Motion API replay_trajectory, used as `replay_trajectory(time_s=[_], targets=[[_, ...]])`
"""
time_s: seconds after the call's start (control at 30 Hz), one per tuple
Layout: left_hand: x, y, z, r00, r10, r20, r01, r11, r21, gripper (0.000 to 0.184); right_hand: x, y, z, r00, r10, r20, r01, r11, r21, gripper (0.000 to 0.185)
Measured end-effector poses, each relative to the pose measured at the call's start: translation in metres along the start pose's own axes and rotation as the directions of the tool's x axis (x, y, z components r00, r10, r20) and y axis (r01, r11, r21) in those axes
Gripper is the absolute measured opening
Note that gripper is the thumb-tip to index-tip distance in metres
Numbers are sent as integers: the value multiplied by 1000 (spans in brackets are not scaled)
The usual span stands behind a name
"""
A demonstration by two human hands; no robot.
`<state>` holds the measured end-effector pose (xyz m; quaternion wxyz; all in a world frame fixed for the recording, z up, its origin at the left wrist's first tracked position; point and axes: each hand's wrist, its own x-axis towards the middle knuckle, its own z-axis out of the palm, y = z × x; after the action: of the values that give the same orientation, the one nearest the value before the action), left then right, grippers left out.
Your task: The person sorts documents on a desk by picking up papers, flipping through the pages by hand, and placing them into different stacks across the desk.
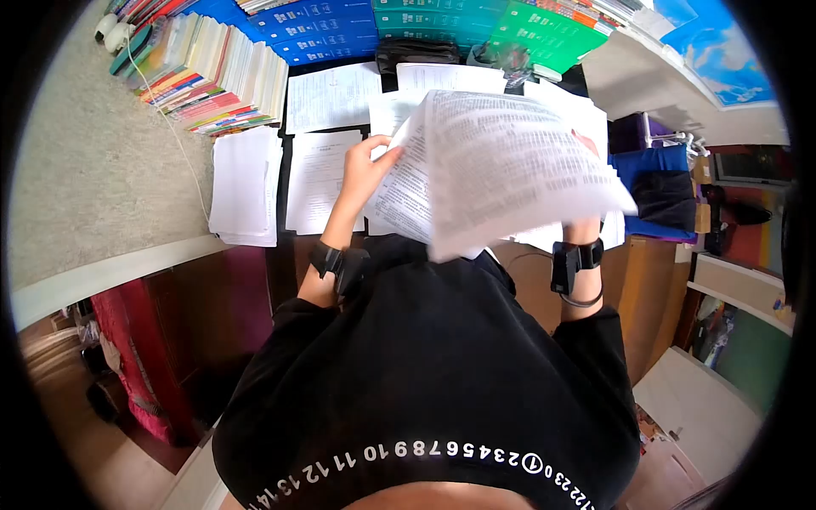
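A large printed sheet [510, 161] is raised and curved in front of me, its lower edge blurred by motion. Behind its left side are more printed pages [404, 191]. My left hand [365, 174] pinches the left edge of these pages between thumb and fingers. Most of my right hand [585, 141] is hidden behind the raised sheet; only some fingers show at its upper right edge, where they hold it. Both wrists wear black strapped devices.
Stacked papers [245, 187] and printed sheets [325, 183] lie on the desk at left. Behind them stand a row of books [217, 72], blue file boxes [314, 30], green boxes [544, 38] and a black pouch [416, 55]. A blue bin [650, 161] stands at right.
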<state>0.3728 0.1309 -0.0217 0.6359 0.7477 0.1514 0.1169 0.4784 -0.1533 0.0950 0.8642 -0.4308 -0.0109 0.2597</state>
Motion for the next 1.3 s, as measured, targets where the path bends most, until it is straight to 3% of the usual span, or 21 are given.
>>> replay_trajectory(time_s=[0.03,0.1,0.13,0.2,0.3,0.37,0.43,0.47,0.53,0.57,0.6,0.67,0.7,0.77,0.83,0.9,0.93,1.03,1.1,1.17,1.3], targets=[[1,0,2,999,-45,23,45,999,-3,22,4,-6,17,999,-6,47,6,1000,10,26],[2,2,3,989,-132,71,133,991,-3,25,14,-17,41,967,230,111,-240,967,87,26],[-6,13,3,984,-165,62,172,976,-134,31,13,-16,53,949,223,224,-232,973,12,25],[-15,27,0,985,-164,59,174,941,-289,33,10,-8,67,951,266,156,-250,962,-114,27],[-17,40,-7,998,-44,38,54,948,-315,36,-3,3,85,926,356,126,-331,925,-184,32],[-1,50,-5,993,122,-1,-121,979,-161,38,-15,5,104,884,438,166,-395,888,-236,28],[17,61,-1,971,239,-8,-239,970,-45,41,-27,6,118,808,501,309,-436,862,-258,24],[22,63,3,962,273,-6,-273,962,-32,42,-33,5,129,792,536,293,-468,840,-273,23],[23,69,14,952,305,-2,-303,948,-99,44,-43,0,140,760,554,340,-467,829,-308,21],[17,71,19,942,336,-10,-333,925,-183,45,-45,-1,139,754,592,285,-478,792,-380,29],[12,72,24,930,368,-19,-359,894,-266,45,-50,1,134,825,495,272,-342,822,-456,35],[14,45,32,941,335,-38,-332,901,-279,40,-50,-5,145,870,382,313,-209,858,-469,46],[16,32,36,947,319,-48,-318,904,-286,38,-44,-13,159,858,374,353,-219,887,-407,50],[11,42,37,991,132,13,-111,878,-465,36,-20,-9,139,888,202,413,-15,911,-413,49],[4,51,39,992,-47,115,108,784,-611,34,9,-4,138,817,-83,571,485,635,-601,38],[-3,54,40,982,-138,126,187,755,-628,33,22,2,127,709,-131,693,705,166,-689,32],[-6,54,39,975,-186,126,223,738,-637,33,21,6,126,675,-74,734,732,-57,-679,30],[-18,56,33,968,-220,116,239,688,-685,31,18,33,111,633,126,764,765,-251,-593,38],[-21,58,30,974,-201,105,213,657,-723,29,18,53,97,632,132,764,762,-289,-580,40],[-23,46,30,960,-241,143,267,635,-724,26,21,63,91,669,92,738,739,-186,-647,32],[-34,21,32,921,-324,214,380,637,-670,25,24,78,80,623,73,779,774,-196,-601,22]])
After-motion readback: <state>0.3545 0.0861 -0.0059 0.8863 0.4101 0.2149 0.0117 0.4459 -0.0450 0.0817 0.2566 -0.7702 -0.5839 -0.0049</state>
